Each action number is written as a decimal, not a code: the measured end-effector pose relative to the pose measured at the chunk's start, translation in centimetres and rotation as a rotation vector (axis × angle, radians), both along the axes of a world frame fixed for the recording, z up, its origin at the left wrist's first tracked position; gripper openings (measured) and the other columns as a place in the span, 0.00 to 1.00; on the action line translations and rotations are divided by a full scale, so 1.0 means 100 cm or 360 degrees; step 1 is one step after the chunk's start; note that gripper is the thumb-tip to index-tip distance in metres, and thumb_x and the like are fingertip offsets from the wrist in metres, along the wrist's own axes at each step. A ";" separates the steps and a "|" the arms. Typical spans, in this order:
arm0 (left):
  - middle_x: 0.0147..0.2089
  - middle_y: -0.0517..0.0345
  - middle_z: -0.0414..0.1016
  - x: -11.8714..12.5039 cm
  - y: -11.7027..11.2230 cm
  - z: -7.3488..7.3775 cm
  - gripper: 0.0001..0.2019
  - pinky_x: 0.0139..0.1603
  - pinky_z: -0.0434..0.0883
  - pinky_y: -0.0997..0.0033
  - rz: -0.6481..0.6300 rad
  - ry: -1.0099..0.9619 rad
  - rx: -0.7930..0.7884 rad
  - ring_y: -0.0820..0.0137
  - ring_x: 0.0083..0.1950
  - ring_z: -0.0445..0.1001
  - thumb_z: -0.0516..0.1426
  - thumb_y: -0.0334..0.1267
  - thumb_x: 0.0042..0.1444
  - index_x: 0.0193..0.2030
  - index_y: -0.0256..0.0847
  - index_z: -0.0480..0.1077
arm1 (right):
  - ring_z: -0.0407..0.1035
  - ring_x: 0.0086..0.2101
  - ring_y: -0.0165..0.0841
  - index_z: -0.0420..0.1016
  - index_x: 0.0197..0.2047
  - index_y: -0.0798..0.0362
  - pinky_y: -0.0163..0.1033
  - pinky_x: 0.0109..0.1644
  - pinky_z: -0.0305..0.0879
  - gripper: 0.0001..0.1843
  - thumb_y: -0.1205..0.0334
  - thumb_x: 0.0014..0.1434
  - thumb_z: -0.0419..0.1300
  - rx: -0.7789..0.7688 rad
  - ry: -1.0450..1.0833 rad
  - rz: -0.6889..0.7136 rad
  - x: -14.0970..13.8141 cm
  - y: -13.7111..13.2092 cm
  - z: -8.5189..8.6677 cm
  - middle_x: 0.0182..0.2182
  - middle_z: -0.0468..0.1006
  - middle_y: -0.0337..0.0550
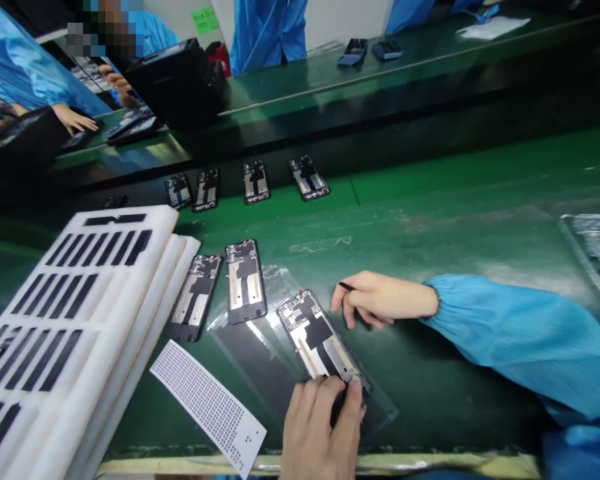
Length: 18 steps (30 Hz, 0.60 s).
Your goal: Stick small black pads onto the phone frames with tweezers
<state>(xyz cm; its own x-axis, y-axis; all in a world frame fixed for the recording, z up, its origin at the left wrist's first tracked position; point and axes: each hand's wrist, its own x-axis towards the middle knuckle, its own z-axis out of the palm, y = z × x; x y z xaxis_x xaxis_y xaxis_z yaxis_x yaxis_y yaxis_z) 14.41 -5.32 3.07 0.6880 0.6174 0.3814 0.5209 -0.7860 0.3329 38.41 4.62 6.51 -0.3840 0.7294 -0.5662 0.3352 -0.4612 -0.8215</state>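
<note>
An open smartphone body point(325, 343) with its inner board and black ribbon showing lies tilted on the green bench, over a clear plastic sheet point(270, 360). My left hand point(320, 420) is closed on its near end, thumb and fingers gripping the edge. Just right of the phone's far end hangs my right hand point(375, 297), fingers curled, with a small black strip point(347, 287) at the fingertips. Two more open phone bodies, one nearer point(246, 283) and one farther left point(197, 300), lie beside the sheet.
Stacked white foam trays point(95, 287) with black strips in slots stand at left. A white dotted label sheet point(210, 400) lies near the front edge. Several phone bodies point(307, 179) line the back. A clear tray point(597, 250) sits at right. Co-workers in blue gowns point(267, 33) stand beyond.
</note>
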 end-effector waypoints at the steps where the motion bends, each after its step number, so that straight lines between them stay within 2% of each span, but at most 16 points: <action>1: 0.44 0.47 0.76 0.000 0.000 0.000 0.17 0.38 0.69 0.64 -0.0016 0.0025 0.0009 0.64 0.40 0.72 0.59 0.25 0.60 0.56 0.36 0.74 | 0.59 0.14 0.22 0.72 0.36 0.55 0.28 0.16 0.54 0.10 0.73 0.54 0.51 0.0008 -0.0007 0.0077 0.001 -0.003 0.001 0.23 0.78 0.36; 4: 0.44 0.47 0.75 -0.001 0.002 0.002 0.17 0.37 0.67 0.64 -0.0047 0.0136 0.0042 0.64 0.40 0.72 0.59 0.26 0.60 0.56 0.36 0.73 | 0.61 0.17 0.25 0.74 0.33 0.53 0.28 0.21 0.56 0.12 0.77 0.52 0.54 0.0103 -0.0155 0.0396 0.001 -0.011 0.008 0.18 0.74 0.31; 7: 0.45 0.48 0.75 -0.002 0.006 0.007 0.16 0.35 0.65 0.64 -0.0061 0.0254 -0.0047 0.63 0.40 0.71 0.57 0.28 0.62 0.56 0.39 0.73 | 0.65 0.19 0.28 0.73 0.37 0.50 0.31 0.23 0.55 0.13 0.77 0.55 0.54 0.0294 -0.0440 0.0747 -0.001 -0.016 0.015 0.18 0.73 0.30; 9: 0.49 0.48 0.75 -0.003 0.009 0.011 0.19 0.37 0.65 0.61 -0.0044 0.0348 -0.0163 0.60 0.44 0.71 0.57 0.29 0.61 0.58 0.46 0.72 | 0.67 0.20 0.29 0.73 0.38 0.49 0.32 0.24 0.53 0.12 0.75 0.56 0.55 0.0465 -0.0559 0.0864 -0.002 -0.017 0.017 0.20 0.74 0.32; 11: 0.56 0.49 0.73 -0.004 0.012 0.014 0.26 0.43 0.65 0.54 0.0106 0.0493 -0.0168 0.53 0.52 0.70 0.62 0.32 0.58 0.63 0.57 0.69 | 0.68 0.22 0.31 0.74 0.39 0.50 0.33 0.25 0.53 0.10 0.72 0.56 0.58 0.0609 -0.0629 0.0927 -0.003 -0.019 0.017 0.23 0.76 0.35; 13: 0.63 0.49 0.70 -0.004 0.013 0.013 0.38 0.49 0.64 0.47 0.0361 0.0624 -0.0086 0.48 0.58 0.68 0.69 0.37 0.52 0.68 0.60 0.62 | 0.69 0.23 0.33 0.74 0.39 0.50 0.34 0.26 0.53 0.07 0.69 0.57 0.60 0.0690 -0.0694 0.0926 -0.007 -0.024 0.015 0.24 0.76 0.37; 15: 0.66 0.46 0.68 -0.005 0.013 0.009 0.46 0.52 0.63 0.45 0.0552 0.0685 -0.0058 0.47 0.60 0.67 0.72 0.47 0.48 0.72 0.52 0.57 | 0.70 0.23 0.35 0.75 0.38 0.50 0.35 0.25 0.52 0.04 0.64 0.58 0.61 0.0743 -0.0786 0.0797 -0.014 -0.031 0.013 0.23 0.76 0.38; 18: 0.68 0.43 0.67 -0.013 0.017 0.003 0.50 0.55 0.62 0.44 0.0582 0.0637 -0.0048 0.47 0.63 0.65 0.63 0.66 0.50 0.73 0.40 0.55 | 0.71 0.23 0.36 0.75 0.33 0.50 0.36 0.25 0.49 0.05 0.61 0.60 0.60 0.0819 -0.0941 0.0575 -0.023 -0.039 0.009 0.21 0.76 0.40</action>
<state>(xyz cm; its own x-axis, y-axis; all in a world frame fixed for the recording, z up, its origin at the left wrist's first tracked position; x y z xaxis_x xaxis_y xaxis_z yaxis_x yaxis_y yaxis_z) 13.12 -3.65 3.41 0.5141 0.8504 0.1123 0.8493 -0.5229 0.0720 36.12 0.69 7.44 -0.3887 0.8399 -0.3789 0.8281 0.1381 -0.5434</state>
